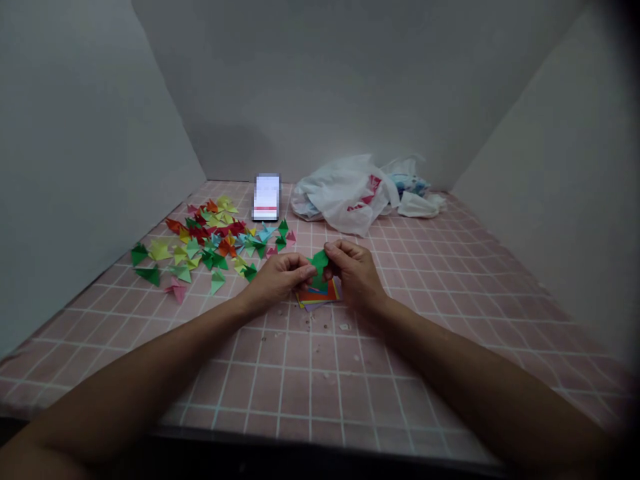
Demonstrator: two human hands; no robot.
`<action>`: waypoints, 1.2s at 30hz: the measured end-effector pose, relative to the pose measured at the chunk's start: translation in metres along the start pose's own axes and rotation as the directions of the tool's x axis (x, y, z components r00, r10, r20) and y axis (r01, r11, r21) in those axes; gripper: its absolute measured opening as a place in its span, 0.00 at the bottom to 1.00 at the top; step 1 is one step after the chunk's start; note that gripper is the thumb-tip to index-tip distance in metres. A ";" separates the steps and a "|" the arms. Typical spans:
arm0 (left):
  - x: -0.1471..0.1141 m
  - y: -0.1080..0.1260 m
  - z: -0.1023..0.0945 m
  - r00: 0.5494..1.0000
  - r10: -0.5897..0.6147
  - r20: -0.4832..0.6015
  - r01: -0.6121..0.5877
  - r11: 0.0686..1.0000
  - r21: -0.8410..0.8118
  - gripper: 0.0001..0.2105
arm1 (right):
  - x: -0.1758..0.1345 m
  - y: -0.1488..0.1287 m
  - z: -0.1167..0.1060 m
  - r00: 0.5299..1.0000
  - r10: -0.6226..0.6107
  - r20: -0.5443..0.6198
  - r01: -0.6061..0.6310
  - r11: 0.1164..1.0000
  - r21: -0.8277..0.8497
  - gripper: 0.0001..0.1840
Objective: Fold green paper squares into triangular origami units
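Between both hands, a small piece of green folded paper [319, 263] is pinched just above the table. My left hand [284, 279] grips its left edge between thumb and fingers. On the other side, my right hand [354, 272] pinches the paper's upper right part, its fingers curled. Directly beneath lies a small stack of coloured paper sheets [317, 297], with orange, yellow and purple edges showing; the hands and green paper hide part of it. To the left spreads a pile of folded paper pieces [214, 240] in red, orange, yellow, green, blue and pink.
A phone [266, 197] with a lit, blurred screen stands upright at the back. Right of it lie a white plastic bag [345, 193] with red print and a blue-patterned package [407, 185]. Small scraps [344, 327] dot the pink checked tablecloth [295, 393]. Pale walls enclose the table.
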State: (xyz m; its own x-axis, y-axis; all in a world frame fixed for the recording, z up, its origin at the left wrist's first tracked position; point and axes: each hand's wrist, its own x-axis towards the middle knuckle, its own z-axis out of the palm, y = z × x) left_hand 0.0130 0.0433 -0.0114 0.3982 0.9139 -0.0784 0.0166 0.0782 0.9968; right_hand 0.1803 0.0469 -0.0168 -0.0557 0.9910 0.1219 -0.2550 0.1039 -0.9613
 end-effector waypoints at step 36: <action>-0.001 0.001 -0.003 0.997 0.070 0.028 -0.072 0.995 0.062 0.15 | -0.004 0.000 0.001 0.993 0.010 0.119 0.006 0.991 -0.137 0.29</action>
State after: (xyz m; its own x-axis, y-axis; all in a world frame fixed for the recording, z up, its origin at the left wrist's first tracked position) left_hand 0.0100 0.0433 -0.0100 0.4238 0.9057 -0.0077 0.0452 -0.0126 0.9989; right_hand 0.1798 0.0424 -0.0169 -0.1723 0.9750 0.1403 -0.1210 0.1204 -0.9853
